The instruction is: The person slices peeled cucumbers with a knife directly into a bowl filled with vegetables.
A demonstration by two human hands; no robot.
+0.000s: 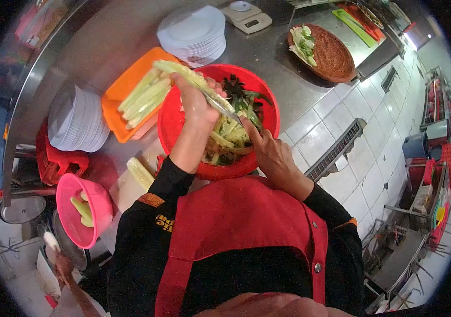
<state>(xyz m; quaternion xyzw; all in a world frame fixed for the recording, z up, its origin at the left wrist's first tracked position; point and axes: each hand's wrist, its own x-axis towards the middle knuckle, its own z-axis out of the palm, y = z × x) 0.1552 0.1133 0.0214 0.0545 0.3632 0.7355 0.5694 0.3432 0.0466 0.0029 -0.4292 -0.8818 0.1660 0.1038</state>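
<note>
My left hand (198, 103) is wrapped round a long pale green cucumber piece (175, 67) above a red bowl (270, 100). My right hand (272, 153) grips a knife (224, 107), its blade lying against the cucumber piece; the handle is hidden in my fingers. Dark and pale green peelings (231, 134) fill much of the bowl. Just left of it, an orange tray (113, 117) holds several peeled cucumber lengths (146, 98). Another cucumber piece (140, 173) lies on a pale board beside my left forearm.
Two stacks of white plates (191, 34) (77, 120), a scale (247, 18) and a brown woven basket (326, 55) with leaves stand around. A pink bowl (84, 211) is at the left. Another person's hand (63, 266) shows at the lower left.
</note>
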